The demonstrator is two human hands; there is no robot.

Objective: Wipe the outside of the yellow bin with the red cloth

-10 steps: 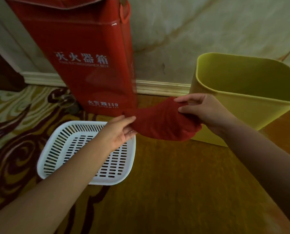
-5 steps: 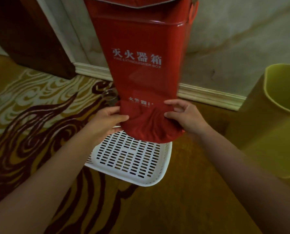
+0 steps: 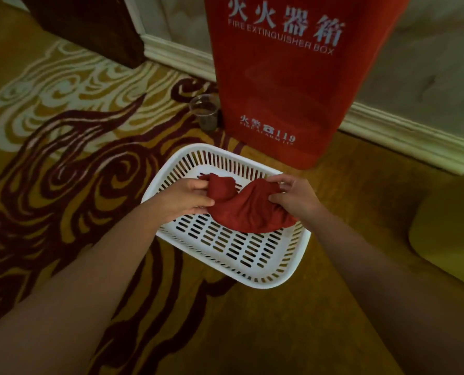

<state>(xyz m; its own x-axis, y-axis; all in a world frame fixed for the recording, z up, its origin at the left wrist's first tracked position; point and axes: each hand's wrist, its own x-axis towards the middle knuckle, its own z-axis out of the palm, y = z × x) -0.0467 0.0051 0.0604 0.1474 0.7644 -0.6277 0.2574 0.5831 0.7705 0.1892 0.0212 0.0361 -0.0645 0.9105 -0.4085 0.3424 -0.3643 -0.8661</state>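
The red cloth hangs bunched between both hands over the white slotted basket. My left hand pinches its left end and my right hand grips its right end. The cloth's lower edge sags into the basket. Only a corner of the yellow bin shows at the right edge, apart from both hands.
A tall red fire extinguisher box stands against the wall just behind the basket. A clear plastic cup sits at its left foot. Dark wooden furniture stands at the top left. Patterned carpet covers the floor.
Both hands have carried the cloth left, away from the bin, and lowered it over the basket. The view has swung left, so the bin has slid to the right edge.
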